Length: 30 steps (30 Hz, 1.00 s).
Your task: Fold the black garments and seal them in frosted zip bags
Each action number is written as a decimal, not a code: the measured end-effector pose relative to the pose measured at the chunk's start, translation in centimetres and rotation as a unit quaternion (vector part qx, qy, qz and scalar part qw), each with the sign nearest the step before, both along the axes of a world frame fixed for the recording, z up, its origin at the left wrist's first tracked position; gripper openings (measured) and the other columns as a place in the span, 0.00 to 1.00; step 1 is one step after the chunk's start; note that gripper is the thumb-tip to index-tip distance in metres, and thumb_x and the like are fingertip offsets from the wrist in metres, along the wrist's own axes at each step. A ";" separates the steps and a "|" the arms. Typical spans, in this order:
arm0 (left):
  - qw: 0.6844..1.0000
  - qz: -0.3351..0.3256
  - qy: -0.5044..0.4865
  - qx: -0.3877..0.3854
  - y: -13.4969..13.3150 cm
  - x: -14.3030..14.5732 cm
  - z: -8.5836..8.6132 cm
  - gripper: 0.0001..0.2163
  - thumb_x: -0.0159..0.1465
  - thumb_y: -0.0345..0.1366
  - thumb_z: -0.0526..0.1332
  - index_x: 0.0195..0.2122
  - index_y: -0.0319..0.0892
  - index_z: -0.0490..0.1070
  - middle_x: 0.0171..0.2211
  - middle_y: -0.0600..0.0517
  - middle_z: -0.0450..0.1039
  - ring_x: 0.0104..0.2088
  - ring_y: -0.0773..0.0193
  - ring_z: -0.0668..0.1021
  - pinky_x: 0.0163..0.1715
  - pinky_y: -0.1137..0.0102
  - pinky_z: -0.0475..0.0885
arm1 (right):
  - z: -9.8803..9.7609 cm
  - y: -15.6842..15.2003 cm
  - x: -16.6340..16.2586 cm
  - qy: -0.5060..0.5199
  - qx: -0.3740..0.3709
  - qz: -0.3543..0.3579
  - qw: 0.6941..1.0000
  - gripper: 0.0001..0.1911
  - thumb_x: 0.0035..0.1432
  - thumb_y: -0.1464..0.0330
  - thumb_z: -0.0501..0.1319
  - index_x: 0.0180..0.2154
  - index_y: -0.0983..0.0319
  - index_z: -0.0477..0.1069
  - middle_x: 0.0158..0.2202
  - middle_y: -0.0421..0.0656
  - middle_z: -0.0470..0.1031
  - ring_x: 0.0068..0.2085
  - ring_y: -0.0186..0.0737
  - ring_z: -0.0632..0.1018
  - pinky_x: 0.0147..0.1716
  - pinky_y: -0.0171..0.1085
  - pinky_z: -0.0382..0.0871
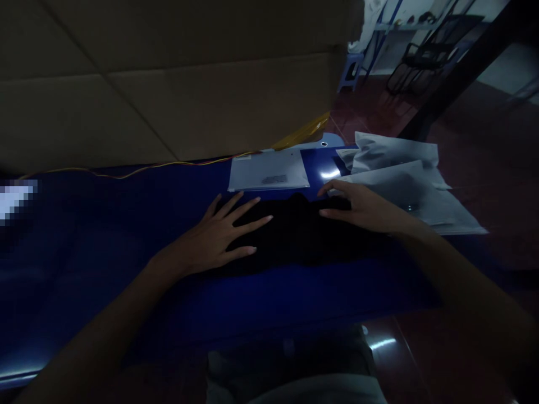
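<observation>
1. Finding, far left and behind, a cardboard wall [168, 84] standing at the back of the blue tabletop [105, 241], with a yellow cord [126, 173] trailing along its foot.
2. Seeing the left hand [219, 238] lying palm down, fingers spread, on the left edge of the black cloth [303, 235].
3. Judging the black cloth, bunched mid-tabletop under both hands, as soft, light and limp, not fragile. Expecting it to sag if lifted from one point, so favouring an edge or two corners over the middle.
4. Seeing the right hand [364, 212] resting open on the cloth's right end, fingers loosely spread, pinching nothing.
5. Noting a flat grey packet [269, 171] just behind the cloth and a pile of pale plastic bags [404, 185] beside the right hand, probably slippery.
6. Taking the tabletop for smooth and glossy, likely letting cloth slide. Making out, in a dim room, a reddish floor [463, 151], a blue stool [351, 67] and a dark chair [425, 56] at far right.
</observation>
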State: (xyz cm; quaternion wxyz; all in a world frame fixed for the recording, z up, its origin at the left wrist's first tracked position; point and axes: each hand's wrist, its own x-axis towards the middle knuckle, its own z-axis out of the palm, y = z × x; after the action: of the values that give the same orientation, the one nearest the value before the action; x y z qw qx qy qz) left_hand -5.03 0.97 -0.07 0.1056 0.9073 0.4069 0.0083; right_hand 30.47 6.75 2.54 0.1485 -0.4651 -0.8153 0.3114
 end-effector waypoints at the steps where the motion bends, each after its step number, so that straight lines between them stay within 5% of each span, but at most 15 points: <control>1: 1.000 -0.001 0.001 -0.001 0.0 0.0 0.0 0.31 0.74 0.57 0.54 0.75 0.68 0.44 0.79 0.54 0.36 0.76 0.36 0.44 0.70 0.31 0.43 | 0.0 0.0 -0.1 -0.003 0.003 -0.008 1.000 0.19 0.61 0.52 0.67 0.48 0.55 0.73 0.50 0.46 0.80 0.51 0.54 0.80 0.48 0.52 0.75; 6: 1.000 -0.019 -0.003 -0.003 -0.3 0.7 -0.3 0.31 0.74 0.57 0.55 0.75 0.69 0.44 0.79 0.54 0.35 0.76 0.35 0.44 0.69 0.29 0.42 | 0.8 -0.3 -0.7 0.069 -0.147 -0.022 0.987 0.21 0.58 0.49 0.69 0.43 0.56 0.72 0.37 0.40 0.76 0.35 0.41 0.77 0.33 0.40 0.72; 10: 1.000 -0.026 -0.009 -0.008 -1.0 1.7 -0.4 0.31 0.74 0.58 0.54 0.75 0.69 0.44 0.79 0.52 0.36 0.76 0.34 0.45 0.68 0.27 0.43 | 1.6 -1.0 -1.0 0.210 -0.331 -0.039 0.919 0.18 0.58 0.55 0.71 0.44 0.56 0.70 0.33 0.36 0.74 0.27 0.34 0.74 0.26 0.34 0.69; 13: 0.999 -0.024 -0.017 -0.013 -1.4 2.5 -0.5 0.31 0.73 0.59 0.54 0.75 0.67 0.46 0.78 0.51 0.38 0.76 0.32 0.46 0.67 0.25 0.43 | 1.6 -1.5 -1.5 0.301 -0.400 -0.029 0.865 0.19 0.55 0.62 0.73 0.45 0.56 0.69 0.34 0.36 0.75 0.28 0.33 0.76 0.27 0.34 0.74; 21: 0.987 0.038 -0.145 -0.048 -2.4 4.1 -0.6 0.30 0.78 0.52 0.46 0.78 0.56 0.37 0.78 0.50 0.46 0.77 0.47 0.49 0.74 0.40 0.45 | -0.2 -3.2 -3.9 0.445 -0.382 -0.084 0.806 0.22 0.57 0.61 0.74 0.48 0.54 0.68 0.36 0.34 0.78 0.32 0.31 0.80 0.34 0.30 0.78; 26: 0.949 0.091 -0.286 -0.099 -2.3 3.4 -0.5 0.32 0.76 0.60 0.34 0.78 0.57 0.35 0.77 0.51 0.47 0.75 0.50 0.58 0.74 0.46 0.53 | -1.2 -4.2 -4.8 0.469 -0.377 0.040 0.798 0.17 0.66 0.62 0.66 0.51 0.54 0.62 0.49 0.43 0.83 0.48 0.42 0.85 0.57 0.49 0.77; 30: 0.945 0.074 -0.301 -0.104 -1.9 2.9 0.0 0.38 0.73 0.66 0.39 0.78 0.55 0.32 0.76 0.48 0.50 0.74 0.47 0.61 0.72 0.47 0.59 | -1.2 -4.8 -4.9 0.402 -0.319 0.161 0.843 0.08 0.71 0.67 0.61 0.49 0.56 0.65 0.62 0.49 0.76 0.63 0.46 0.77 0.64 0.57 0.68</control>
State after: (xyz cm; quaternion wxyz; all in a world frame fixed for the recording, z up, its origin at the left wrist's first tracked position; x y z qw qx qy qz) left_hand -2.16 -0.91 -0.10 0.3158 0.8138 0.4210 0.2466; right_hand 25.56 1.96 1.30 0.2550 -0.1830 -0.6031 0.7333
